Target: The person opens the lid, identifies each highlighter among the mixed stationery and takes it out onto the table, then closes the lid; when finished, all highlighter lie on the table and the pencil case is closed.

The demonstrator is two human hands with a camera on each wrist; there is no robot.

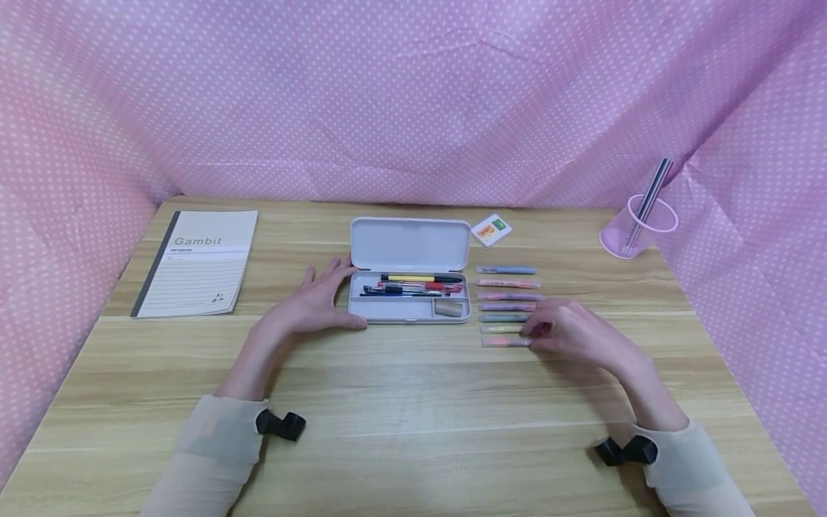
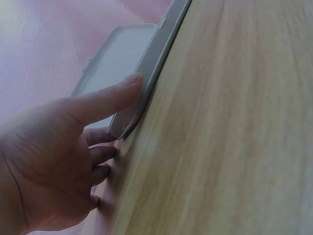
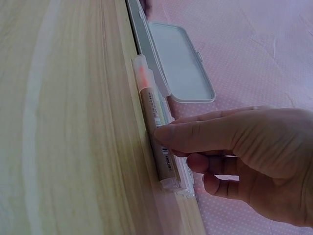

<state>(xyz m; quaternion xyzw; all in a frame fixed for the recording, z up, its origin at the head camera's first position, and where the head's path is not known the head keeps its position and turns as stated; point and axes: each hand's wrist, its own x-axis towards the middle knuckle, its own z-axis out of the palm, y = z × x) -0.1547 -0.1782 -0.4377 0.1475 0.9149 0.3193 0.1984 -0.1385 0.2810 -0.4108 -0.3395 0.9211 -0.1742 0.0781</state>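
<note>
An open white pencil case [image 1: 390, 309] lies mid-table with several pens [image 1: 413, 287] and a grey-brown eraser [image 1: 448, 308] in its compartments. My left hand [image 1: 316, 301] holds the case's left end, its thumb at the front corner and its fingers round the side. To the right of the case, several highlighters lie in a column. My right hand [image 1: 578, 332] is at the near end of that column, with thumb and index finger pinching the nearest highlighter [image 3: 151, 110] by its labelled barrel. Beside it lies a yellow highlighter [image 1: 501, 329], close to the index fingertip.
A notebook [image 1: 200, 266] lies at the left. Behind the highlighters is a small white packet with an orange and green print [image 1: 492, 230]. A pink mesh pen cup [image 1: 623, 237] holding dark striped sticks [image 1: 654, 190] stands back right. Pink dotted cloth [image 1: 413, 100] hangs around the table.
</note>
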